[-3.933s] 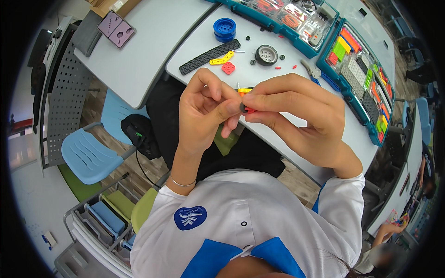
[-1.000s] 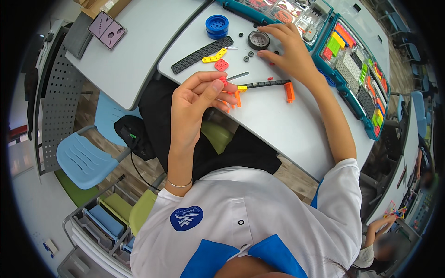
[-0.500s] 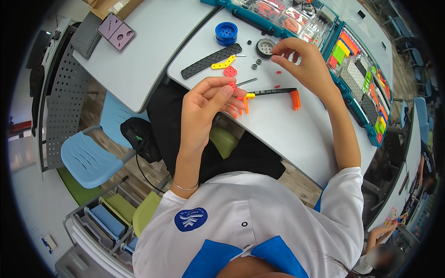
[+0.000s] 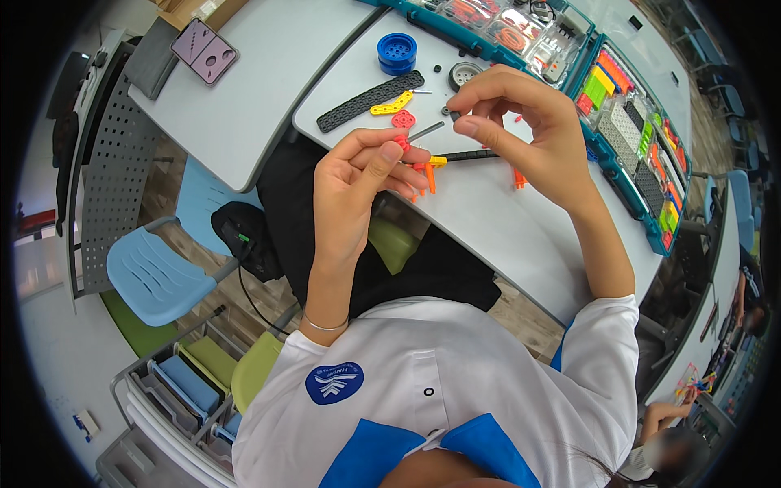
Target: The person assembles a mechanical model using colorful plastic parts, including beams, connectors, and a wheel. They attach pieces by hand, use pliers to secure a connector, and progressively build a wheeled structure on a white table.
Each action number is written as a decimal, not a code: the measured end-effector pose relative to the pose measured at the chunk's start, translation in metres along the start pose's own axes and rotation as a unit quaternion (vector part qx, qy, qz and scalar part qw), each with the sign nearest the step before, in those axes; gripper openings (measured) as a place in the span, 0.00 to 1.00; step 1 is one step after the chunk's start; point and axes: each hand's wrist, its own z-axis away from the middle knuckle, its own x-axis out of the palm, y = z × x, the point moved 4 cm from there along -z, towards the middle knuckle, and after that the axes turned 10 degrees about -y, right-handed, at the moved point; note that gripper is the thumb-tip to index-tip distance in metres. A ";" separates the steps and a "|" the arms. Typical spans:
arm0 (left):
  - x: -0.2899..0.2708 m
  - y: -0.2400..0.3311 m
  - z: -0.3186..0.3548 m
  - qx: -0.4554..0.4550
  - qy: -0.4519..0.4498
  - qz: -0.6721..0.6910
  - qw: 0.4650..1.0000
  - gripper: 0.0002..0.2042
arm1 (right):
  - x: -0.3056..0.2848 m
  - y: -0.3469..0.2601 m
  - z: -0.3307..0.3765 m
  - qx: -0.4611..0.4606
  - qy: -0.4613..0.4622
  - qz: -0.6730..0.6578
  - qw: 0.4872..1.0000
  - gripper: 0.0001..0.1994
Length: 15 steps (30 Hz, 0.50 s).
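Observation:
My left hand [image 4: 350,179] pinches a small red connector [image 4: 401,143] between thumb and fingers. A thin grey metal shaft [image 4: 426,130] sticks out of it toward the right. Thumb and forefinger of my right hand [image 4: 529,134] close on a small dark ring-like piece [image 4: 455,117], a short gap from the shaft's free end. Below both hands lies a black beam [image 4: 468,154] with a yellow connector [image 4: 438,161] and orange pieces [image 4: 520,177] at its ends. My left fingers partly cover its near end.
On the table are a blue wheel hub [image 4: 397,57], a grey-black wheel [image 4: 464,76], a long black strip [image 4: 370,104], a yellow angled beam [image 4: 392,103] and a red plate [image 4: 403,119]. A teal parts case [image 4: 602,146] stands open at right. A phone [image 4: 205,53] lies on the left table.
My right hand has moved from beside the wheel, left and nearer, to the shaft's end, with a small dark piece between its fingertips. The shaft in my left hand tilts slightly more.

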 end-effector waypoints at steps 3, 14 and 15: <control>0.003 -0.002 0.001 -0.011 -0.022 0.001 1.000 0.13 | 0.009 -0.006 0.000 -0.028 -0.052 0.041 0.997 0.05; 0.008 -0.006 0.003 -0.012 -0.052 0.029 0.998 0.14 | 0.021 -0.007 0.003 -0.039 -0.067 0.044 0.996 0.08; 0.007 -0.006 0.002 -0.012 -0.050 0.031 0.998 0.14 | 0.017 -0.006 0.002 -0.035 -0.053 0.060 0.996 0.07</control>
